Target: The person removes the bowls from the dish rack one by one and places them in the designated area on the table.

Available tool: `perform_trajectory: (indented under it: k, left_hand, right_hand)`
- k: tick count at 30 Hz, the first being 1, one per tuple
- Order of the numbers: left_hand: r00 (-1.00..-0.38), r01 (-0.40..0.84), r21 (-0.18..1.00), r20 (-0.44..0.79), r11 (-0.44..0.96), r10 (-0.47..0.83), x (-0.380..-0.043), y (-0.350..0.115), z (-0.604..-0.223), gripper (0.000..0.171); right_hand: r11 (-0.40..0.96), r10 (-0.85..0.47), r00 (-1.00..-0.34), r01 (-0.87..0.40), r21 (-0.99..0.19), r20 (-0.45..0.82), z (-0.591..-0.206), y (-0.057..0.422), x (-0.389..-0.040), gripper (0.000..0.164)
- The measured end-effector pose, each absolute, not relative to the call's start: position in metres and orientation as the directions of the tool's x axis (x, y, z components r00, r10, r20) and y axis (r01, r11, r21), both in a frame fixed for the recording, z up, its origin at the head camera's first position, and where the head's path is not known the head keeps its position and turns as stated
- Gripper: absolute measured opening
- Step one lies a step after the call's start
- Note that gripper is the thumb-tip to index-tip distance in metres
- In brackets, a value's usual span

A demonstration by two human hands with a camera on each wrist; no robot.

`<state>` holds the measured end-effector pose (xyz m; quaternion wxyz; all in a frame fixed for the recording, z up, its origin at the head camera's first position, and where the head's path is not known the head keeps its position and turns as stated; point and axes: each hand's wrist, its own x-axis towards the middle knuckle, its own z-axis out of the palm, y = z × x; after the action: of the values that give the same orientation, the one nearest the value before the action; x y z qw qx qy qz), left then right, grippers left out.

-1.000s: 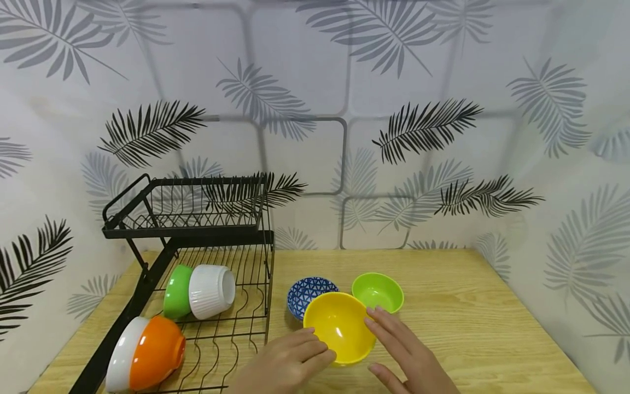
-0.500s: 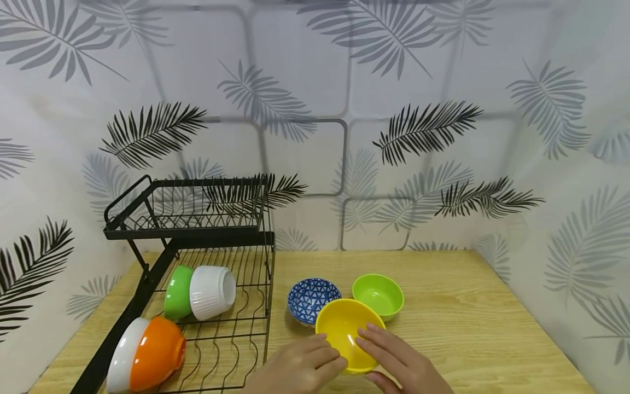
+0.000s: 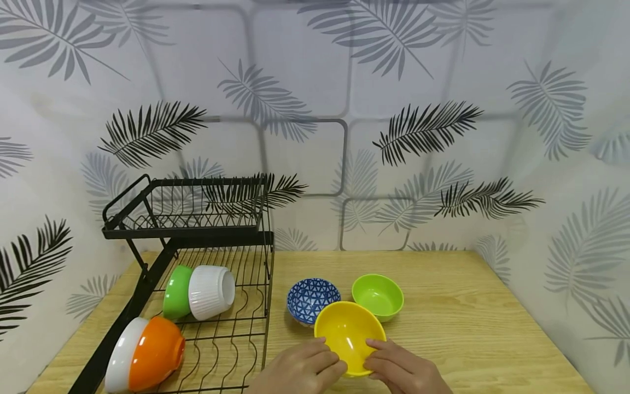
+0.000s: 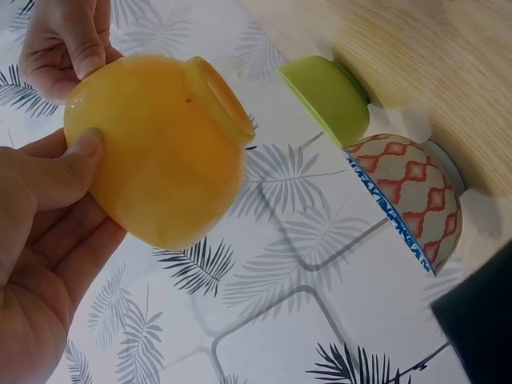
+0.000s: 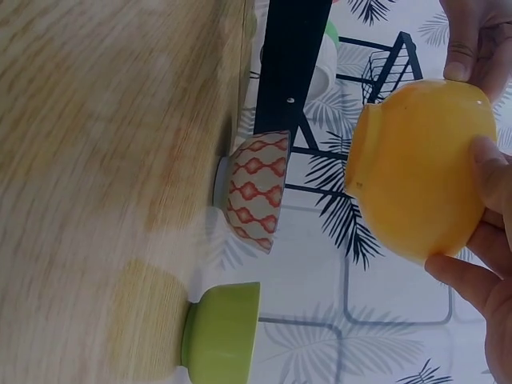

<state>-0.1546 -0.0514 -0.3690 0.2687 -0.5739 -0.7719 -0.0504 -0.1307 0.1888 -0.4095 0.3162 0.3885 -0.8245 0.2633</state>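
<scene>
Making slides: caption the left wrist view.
Two hands hold a yellow bowl; a green bowl and a patterned bowl sit beyond.

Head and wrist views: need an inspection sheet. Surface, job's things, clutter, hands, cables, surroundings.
Surface: light wood-grain table.
Job's things: yellow bowl, appears lifted off the table.
Clutter: blue-patterned bowl and lime bowl upright on the table; black two-tier rack with green bowl, ribbed white bowl, plain white bowl and orange bowl on their sides, lower tier.
Hands: left hand and right hand both grip the yellow bowl.
Cables: nothing seen.
Surroundings: leaf-print backdrop behind and at both sides.
</scene>
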Motion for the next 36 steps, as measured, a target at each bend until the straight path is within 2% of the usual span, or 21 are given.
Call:
perform_trajectory:
  k: [3, 7, 10, 14, 20, 23, 29, 31, 34, 36]
  left_hand:
    - [-0.2, 0.913, -0.227, 0.474, 0.338, 0.857, -0.154, -0.052, -0.37, 0.025]
    - [-0.216, 0.916, -0.211, 0.457, 0.341, 0.863, -0.154, -0.053, -0.37, 0.026]
    - [-0.239, 0.921, -0.182, 0.437, 0.345, 0.867, -0.153, -0.054, -0.369, 0.028]
    - [-0.275, 0.925, -0.132, 0.418, 0.357, 0.866, -0.152, -0.056, -0.368, 0.03]
    - [-0.348, 0.901, -0.069, 0.471, 0.427, 0.81, -0.15, -0.057, -0.37, 0.041]
    - [-0.324, 0.888, -0.101, 0.555, 0.448, 0.766, -0.152, -0.06, -0.372, 0.031]
    - [-0.203, 0.88, -0.193, 0.671, 0.433, 0.713, -0.159, -0.072, -0.371, 0.013]
    - [-0.185, 0.877, -0.204, 0.692, 0.435, 0.698, -0.162, -0.077, -0.37, 0.015]
    - [-0.202, 0.879, -0.171, 0.711, 0.445, 0.674, -0.163, -0.086, -0.367, 0.027]
    - [-0.213, 0.877, -0.157, 0.718, 0.453, 0.662, -0.163, -0.093, -0.366, 0.028]
  right_hand:
    - [0.563, -0.475, -0.488, -0.808, -0.173, 0.732, -0.41, 0.189, -0.131, 0.023]
    - [0.605, -0.453, -0.525, -0.775, -0.184, 0.721, -0.411, 0.188, -0.129, 0.032]
    - [0.599, -0.444, -0.523, -0.777, -0.194, 0.728, -0.412, 0.187, -0.129, 0.026]
    - [0.57, -0.448, -0.487, -0.802, -0.179, 0.75, -0.413, 0.186, -0.13, 0.016]
    - [0.581, -0.436, -0.5, -0.791, -0.19, 0.748, -0.413, 0.187, -0.133, 0.028]
    - [0.566, -0.429, -0.466, -0.806, -0.172, 0.774, -0.416, 0.19, -0.139, 0.027]
    - [0.567, -0.407, -0.38, -0.818, -0.097, 0.83, -0.426, 0.196, -0.154, 0.029]
    - [0.59, -0.396, -0.373, -0.803, -0.078, 0.839, -0.428, 0.197, -0.159, 0.033]
    - [0.626, -0.377, -0.377, -0.777, -0.067, 0.846, -0.429, 0.2, -0.166, 0.039]
    - [0.646, -0.365, -0.405, -0.758, -0.085, 0.838, -0.43, 0.202, -0.169, 0.04]
